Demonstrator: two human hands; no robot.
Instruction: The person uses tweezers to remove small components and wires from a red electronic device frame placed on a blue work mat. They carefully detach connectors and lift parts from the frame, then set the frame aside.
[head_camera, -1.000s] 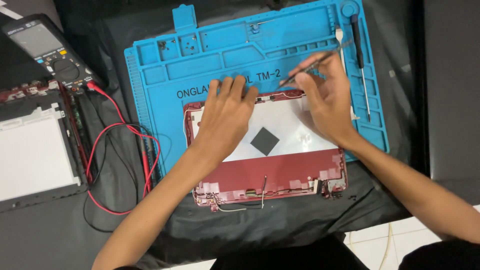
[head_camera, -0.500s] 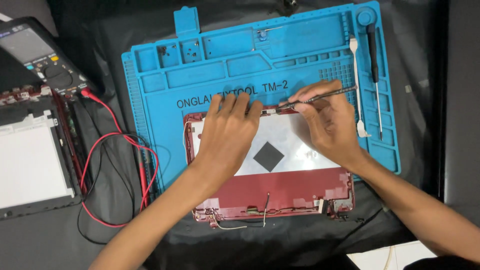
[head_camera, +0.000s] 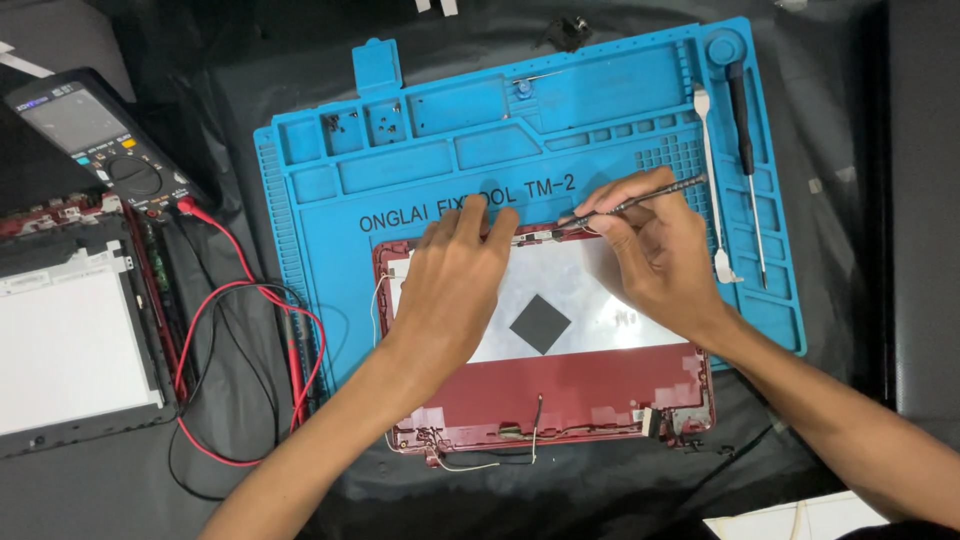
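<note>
A red laptop lid (head_camera: 570, 385) lies open-side up on a blue silicone repair mat (head_camera: 420, 165), with a silver inner sheet and a black square patch (head_camera: 540, 323) in its middle. My left hand (head_camera: 455, 275) presses flat on the lid's upper left part, fingertips at the top edge. My right hand (head_camera: 650, 250) holds a thin dark screwdriver (head_camera: 640, 203) whose tip points left at a small part on the lid's top edge.
A white spudger (head_camera: 712, 180) and a black screwdriver (head_camera: 745, 150) lie on the mat's right side. A multimeter (head_camera: 100, 140) with red and black leads (head_camera: 250, 350) sits left. Another laptop part (head_camera: 70, 340) lies at far left. Small screws sit in mat compartments.
The view has shifted, so the mat sits a little lower and further right in frame. My right hand has lowered the screwdriver tip onto the lid's top edge. My left hand stays put.
</note>
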